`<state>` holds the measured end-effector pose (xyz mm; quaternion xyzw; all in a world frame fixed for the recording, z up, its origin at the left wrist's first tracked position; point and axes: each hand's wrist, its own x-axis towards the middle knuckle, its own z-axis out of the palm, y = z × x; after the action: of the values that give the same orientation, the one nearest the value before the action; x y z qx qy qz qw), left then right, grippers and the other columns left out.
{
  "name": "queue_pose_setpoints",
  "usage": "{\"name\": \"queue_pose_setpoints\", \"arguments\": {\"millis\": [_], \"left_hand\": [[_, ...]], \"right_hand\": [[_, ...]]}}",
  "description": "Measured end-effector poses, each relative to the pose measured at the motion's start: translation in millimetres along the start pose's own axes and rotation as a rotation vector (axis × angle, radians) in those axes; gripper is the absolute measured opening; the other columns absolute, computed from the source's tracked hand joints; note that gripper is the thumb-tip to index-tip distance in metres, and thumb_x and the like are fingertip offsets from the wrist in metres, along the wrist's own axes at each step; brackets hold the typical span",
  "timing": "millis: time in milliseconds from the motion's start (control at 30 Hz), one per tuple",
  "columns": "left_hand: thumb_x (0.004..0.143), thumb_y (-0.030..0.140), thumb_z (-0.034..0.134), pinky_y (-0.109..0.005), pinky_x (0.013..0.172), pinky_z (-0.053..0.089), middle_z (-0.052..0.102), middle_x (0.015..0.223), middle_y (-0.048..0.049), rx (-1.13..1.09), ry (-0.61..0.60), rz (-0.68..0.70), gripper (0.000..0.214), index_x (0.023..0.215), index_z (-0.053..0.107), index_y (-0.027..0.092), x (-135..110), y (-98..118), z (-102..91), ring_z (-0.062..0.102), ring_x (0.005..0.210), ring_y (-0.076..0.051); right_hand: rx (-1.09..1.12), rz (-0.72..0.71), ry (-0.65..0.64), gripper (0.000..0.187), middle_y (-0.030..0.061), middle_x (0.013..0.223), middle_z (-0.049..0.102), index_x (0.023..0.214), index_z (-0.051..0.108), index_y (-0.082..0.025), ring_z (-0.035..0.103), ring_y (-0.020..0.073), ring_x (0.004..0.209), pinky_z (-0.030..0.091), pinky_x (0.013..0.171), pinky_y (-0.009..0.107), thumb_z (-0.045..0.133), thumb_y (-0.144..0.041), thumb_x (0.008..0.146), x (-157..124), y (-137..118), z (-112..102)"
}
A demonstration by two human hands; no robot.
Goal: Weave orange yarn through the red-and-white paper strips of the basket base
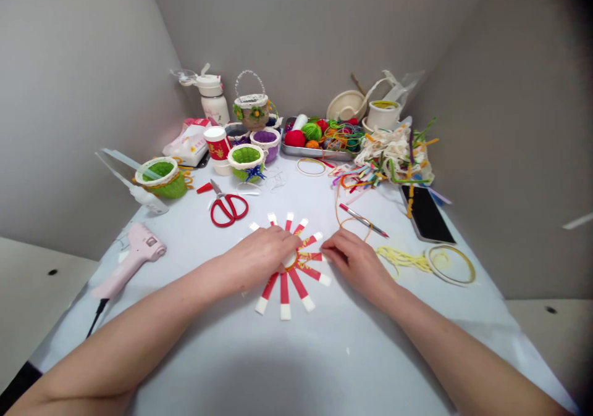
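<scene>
A paper cup cut into red-and-white strips (284, 287) lies splayed flat on the table like a sunburst. My left hand (262, 252) rests over its left side, fingers curled down and gripping it near the round centre, so some strips are covered. Orange yarn (338, 199) circles the centre and also trails from the back of the table to my right hand (356, 257). The right fingers are pinched together beside the tip of a right-hand strip, closed on the yarn; the exact grip is partly hidden.
Red-handled scissors (228, 210) and a pink glue gun (134, 258) lie left. Small woven baskets (247, 162) and a tray of yarn balls (319, 152) stand behind. To the right are a pen (364, 220), phone (427, 215), yellow yarn (405, 258) and ring (450, 264).
</scene>
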<state>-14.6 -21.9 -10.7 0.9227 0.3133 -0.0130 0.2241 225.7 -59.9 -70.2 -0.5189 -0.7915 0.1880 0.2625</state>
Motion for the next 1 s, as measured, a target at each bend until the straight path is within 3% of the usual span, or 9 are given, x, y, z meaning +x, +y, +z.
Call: {"name": "queue_pose_setpoints", "arguments": {"millis": [167, 367, 500, 600, 767, 1000], "left_hand": [[0.093, 0.010, 0.038, -0.034, 0.088, 0.043, 0.064, 0.100, -0.0067, -0.057, -0.094, 0.097, 0.022, 0.097, 0.059, 0.016, -0.7, -3.7, -11.8, 0.055, 0.096, -0.022], [0.094, 0.011, 0.039, -0.031, 0.092, 0.044, 0.063, 0.107, -0.0063, -0.177, -0.085, 0.164, 0.024, 0.102, 0.061, 0.018, -2.5, -14.2, -9.7, 0.056, 0.102, -0.020], [0.093, 0.011, 0.039, -0.033, 0.093, 0.045, 0.064, 0.108, -0.0069, -0.189, -0.086, 0.165, 0.025, 0.103, 0.061, 0.017, -1.9, -14.2, -9.5, 0.057, 0.102, -0.021], [0.091, 0.011, 0.040, -0.034, 0.093, 0.045, 0.064, 0.107, -0.0064, -0.188, -0.099, 0.152, 0.025, 0.102, 0.061, 0.018, -1.3, -11.6, -12.3, 0.057, 0.102, -0.021], [0.090, 0.009, 0.040, -0.033, 0.091, 0.045, 0.064, 0.107, -0.0058, -0.182, -0.115, 0.146, 0.025, 0.101, 0.060, 0.018, -1.9, -10.4, -14.3, 0.057, 0.101, -0.020], [0.093, 0.010, 0.037, -0.031, 0.090, 0.045, 0.062, 0.108, -0.0055, -0.186, -0.103, 0.184, 0.025, 0.102, 0.058, 0.019, -2.7, -12.9, -9.5, 0.056, 0.100, -0.019]], "right_hand": [[0.017, -0.118, -0.069, 0.020, 0.0058, 0.093, 0.062, 0.096, 0.065, -0.021, 0.060, 0.0169, 0.087, 0.047, 0.076, 0.027, 0.047, -0.014, 0.096, -8.8, -5.7, -19.9], [-0.016, -0.180, -0.415, 0.021, 0.0036, 0.089, 0.061, 0.091, 0.065, -0.020, 0.059, 0.0154, 0.081, 0.046, 0.072, 0.026, 0.047, -0.011, 0.095, -23.0, -25.9, -38.9], [-0.074, -0.196, -0.537, 0.021, 0.0032, 0.087, 0.061, 0.085, 0.064, -0.019, 0.058, 0.0151, 0.077, 0.043, 0.067, 0.025, 0.049, -0.007, 0.092, -32.9, -36.5, -37.5], [-0.157, -0.218, -0.528, 0.020, 0.0039, 0.085, 0.060, 0.079, 0.061, -0.018, 0.056, 0.0156, 0.073, 0.041, 0.063, 0.026, 0.050, -0.005, 0.089, -36.3, -38.6, -33.7], [-0.268, -0.140, -0.372, 0.021, 0.0059, 0.083, 0.058, 0.078, 0.061, -0.019, 0.054, 0.0180, 0.074, 0.040, 0.063, 0.029, 0.048, -0.011, 0.093, -30.3, -26.2, -29.5], [0.011, -0.003, -0.208, 0.016, 0.0034, 0.081, 0.060, 0.079, 0.063, -0.020, 0.057, 0.0170, 0.079, 0.044, 0.070, 0.028, 0.056, -0.023, 0.093, -10.0, -6.1, -16.2]]}}
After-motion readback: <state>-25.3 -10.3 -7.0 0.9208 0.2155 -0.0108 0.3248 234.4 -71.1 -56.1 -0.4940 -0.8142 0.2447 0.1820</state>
